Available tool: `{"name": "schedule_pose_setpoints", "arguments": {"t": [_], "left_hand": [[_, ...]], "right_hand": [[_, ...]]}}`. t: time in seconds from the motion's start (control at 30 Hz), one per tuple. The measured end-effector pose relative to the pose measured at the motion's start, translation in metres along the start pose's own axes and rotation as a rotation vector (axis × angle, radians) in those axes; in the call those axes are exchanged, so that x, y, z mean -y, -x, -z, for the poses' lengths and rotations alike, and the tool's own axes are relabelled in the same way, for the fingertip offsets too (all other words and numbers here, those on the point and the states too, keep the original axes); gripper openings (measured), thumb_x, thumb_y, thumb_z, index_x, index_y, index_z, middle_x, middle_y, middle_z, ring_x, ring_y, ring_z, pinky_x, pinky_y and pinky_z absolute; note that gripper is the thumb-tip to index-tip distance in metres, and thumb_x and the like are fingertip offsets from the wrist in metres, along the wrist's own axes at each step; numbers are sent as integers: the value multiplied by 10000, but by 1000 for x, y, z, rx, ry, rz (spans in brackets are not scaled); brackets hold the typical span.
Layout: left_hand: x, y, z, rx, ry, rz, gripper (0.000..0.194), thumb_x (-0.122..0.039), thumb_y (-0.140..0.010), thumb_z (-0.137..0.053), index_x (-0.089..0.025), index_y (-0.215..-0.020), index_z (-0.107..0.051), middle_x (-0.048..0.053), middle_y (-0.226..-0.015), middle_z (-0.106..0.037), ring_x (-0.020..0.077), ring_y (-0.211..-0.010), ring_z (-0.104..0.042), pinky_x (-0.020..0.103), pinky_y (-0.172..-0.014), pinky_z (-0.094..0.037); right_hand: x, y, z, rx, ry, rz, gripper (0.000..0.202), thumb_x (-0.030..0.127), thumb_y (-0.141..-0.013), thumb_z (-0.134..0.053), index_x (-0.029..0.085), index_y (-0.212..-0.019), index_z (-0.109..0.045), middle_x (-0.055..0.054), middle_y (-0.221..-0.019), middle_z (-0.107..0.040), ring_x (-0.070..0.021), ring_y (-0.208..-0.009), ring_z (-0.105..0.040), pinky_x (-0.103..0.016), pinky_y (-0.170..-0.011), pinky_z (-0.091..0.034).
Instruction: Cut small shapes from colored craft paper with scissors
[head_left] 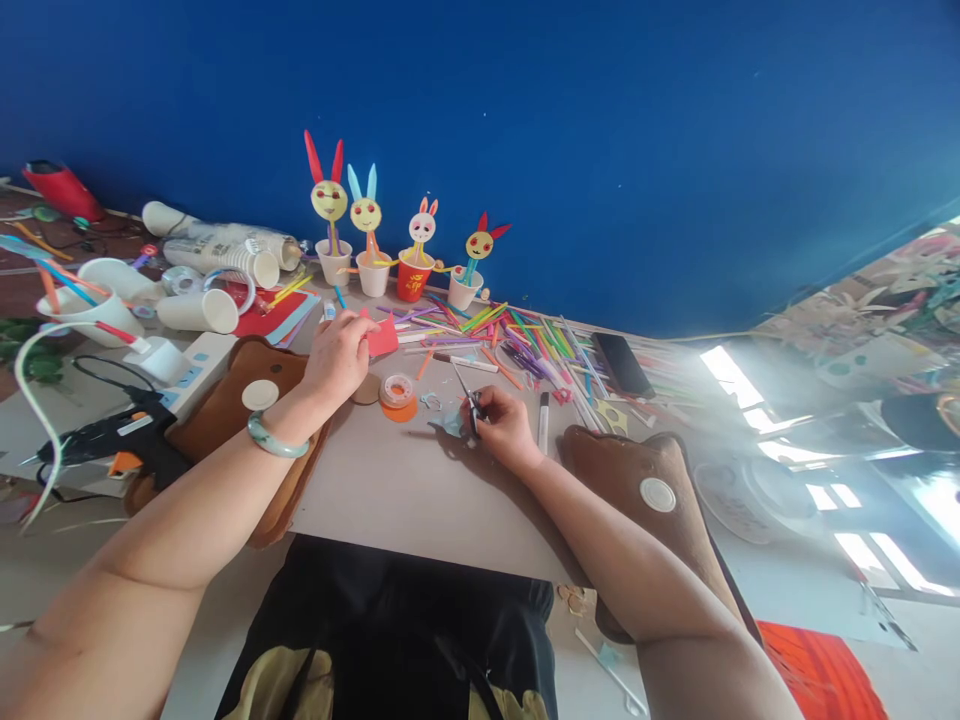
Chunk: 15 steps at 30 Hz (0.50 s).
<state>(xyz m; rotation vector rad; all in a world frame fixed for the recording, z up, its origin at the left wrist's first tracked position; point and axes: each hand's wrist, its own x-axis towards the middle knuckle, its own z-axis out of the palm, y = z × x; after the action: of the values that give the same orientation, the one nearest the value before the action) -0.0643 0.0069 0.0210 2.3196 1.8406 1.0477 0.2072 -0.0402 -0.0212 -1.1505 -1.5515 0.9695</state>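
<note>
My left hand (341, 352) is closed at the left of the work area, its fingertips pinching a piece of red paper (382, 338). Black-handled scissors (474, 408) are in my right hand (506, 425), with the blades pointing up and away to the left. Between the hands lie a clear tape roll (397, 390), an orange disc (400, 410) partly under it, and a brown disc (367, 390). Light blue scraps (450, 418) rest beside the scissors.
Behind stand several cups with rabbit-faced figures (366, 215). Colourful sticks (517, 340) and a black phone (623, 365) lie at the back. Brown cushions (679, 490) flank the work area. At left are a glue gun (112, 435), a power strip (199, 370) and paper cups (196, 311).
</note>
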Motion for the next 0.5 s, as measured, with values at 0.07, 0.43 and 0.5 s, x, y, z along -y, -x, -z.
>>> {"name": "schedule_pose_setpoints", "arguments": {"t": [0.07, 0.43, 0.5], "left_hand": [[0, 0, 1, -8, 2, 0, 335, -61, -848, -427, -167, -1035, -686, 118, -1094, -638, 272, -1071, -613, 432, -979, -465], [-2, 1, 3, -26, -37, -3, 341, -39, -816, -477, -191, -1031, -694, 135, -1180, -589, 311, -1170, -572, 490, -1010, -425], [-2, 0, 3, -23, -33, -1, 345, -33, -812, -483, -198, -1030, -693, 132, -1182, -593, 311, -1178, -570, 492, -1019, -417]], "right_hand": [[0, -1, 0, 31, -93, -25, 280, 303, -665, -716, 235, -678, -445, -15, -724, -632, -162, -672, -589, -299, -630, -500], [5, -2, 4, -138, 337, 30, 181, 263, -662, -638, 220, -635, -464, 2, -709, -609, -145, -650, -514, -274, -636, -438], [4, -3, 4, -170, 327, 49, 190, 268, -665, -636, 224, -636, -454, -15, -759, -639, -160, -686, -545, -284, -660, -455]]}}
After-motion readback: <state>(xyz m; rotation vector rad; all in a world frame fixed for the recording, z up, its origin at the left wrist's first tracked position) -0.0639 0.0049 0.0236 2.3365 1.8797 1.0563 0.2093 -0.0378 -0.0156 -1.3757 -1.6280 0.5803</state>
